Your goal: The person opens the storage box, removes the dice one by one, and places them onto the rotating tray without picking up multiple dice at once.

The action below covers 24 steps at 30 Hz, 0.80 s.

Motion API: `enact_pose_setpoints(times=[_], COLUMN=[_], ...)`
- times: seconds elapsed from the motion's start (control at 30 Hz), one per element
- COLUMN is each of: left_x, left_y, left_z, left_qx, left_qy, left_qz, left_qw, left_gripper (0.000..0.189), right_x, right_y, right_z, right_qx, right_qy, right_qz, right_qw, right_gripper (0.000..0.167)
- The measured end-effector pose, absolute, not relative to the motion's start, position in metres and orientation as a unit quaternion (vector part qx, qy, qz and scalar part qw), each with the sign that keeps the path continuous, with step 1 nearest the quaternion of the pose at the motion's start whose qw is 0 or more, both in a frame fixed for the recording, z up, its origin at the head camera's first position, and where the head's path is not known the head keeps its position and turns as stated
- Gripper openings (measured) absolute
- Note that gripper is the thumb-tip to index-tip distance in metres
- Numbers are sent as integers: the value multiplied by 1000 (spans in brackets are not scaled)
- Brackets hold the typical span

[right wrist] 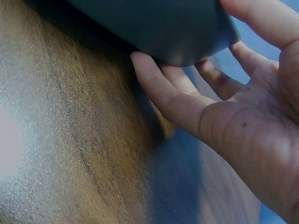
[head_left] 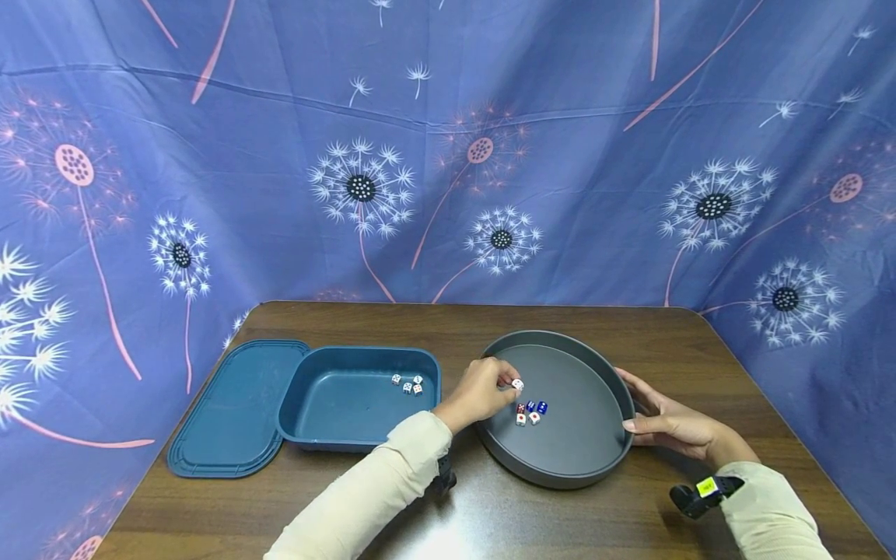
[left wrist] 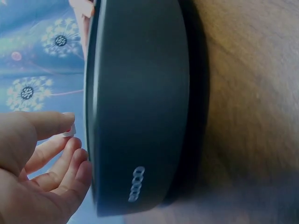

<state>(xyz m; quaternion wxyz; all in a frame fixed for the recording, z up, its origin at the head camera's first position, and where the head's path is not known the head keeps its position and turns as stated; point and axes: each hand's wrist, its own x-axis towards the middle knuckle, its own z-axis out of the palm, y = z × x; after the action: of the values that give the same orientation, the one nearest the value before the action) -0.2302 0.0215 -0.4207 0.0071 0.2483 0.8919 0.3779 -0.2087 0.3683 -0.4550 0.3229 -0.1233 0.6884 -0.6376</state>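
While the left grip (head_left: 483, 387) pinches a die (head_left: 517, 384), the right (head_left: 675, 425) seemingly clasps the pan (head_left: 584, 424).

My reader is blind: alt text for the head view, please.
A left hand pinches a white die over a round dark pan containing five dice; the right hand holds the pan. Farther left: a blue tub with four dice, and a blue lid.

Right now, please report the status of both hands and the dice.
Left hand pinching white die above round pan. Right hand gripping pan's side. Five dice lying inside. No obstruction seen.
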Motion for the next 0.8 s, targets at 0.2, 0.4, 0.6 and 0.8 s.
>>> enact_pose_setpoints(times=[0.2, 0.4, 0.6, 0.8], left_x=[-231, -233, -234, -234], left_y=[34, 42, 45, 45], left_z=[-430, -437, -444, -446], left_qx=[254, 255, 249, 241], left_qy=[902, 910, 916, 920], left_qz=[349, 328, 313, 307], left_qw=[-3, -19, -28, -38], left_gripper=[11, 11, 11, 13], right_x=[-209, -208, -207, -208], right_y=[369, 368, 367, 367], right_z=[-456, -454, -453, -454], right_qx=[-123, -121, -116, -130], right_qy=[687, 689, 690, 684], right_qz=[-638, -637, -636, -641], right_qw=[324, 325, 325, 323], right_gripper=[93, 93, 93, 92])
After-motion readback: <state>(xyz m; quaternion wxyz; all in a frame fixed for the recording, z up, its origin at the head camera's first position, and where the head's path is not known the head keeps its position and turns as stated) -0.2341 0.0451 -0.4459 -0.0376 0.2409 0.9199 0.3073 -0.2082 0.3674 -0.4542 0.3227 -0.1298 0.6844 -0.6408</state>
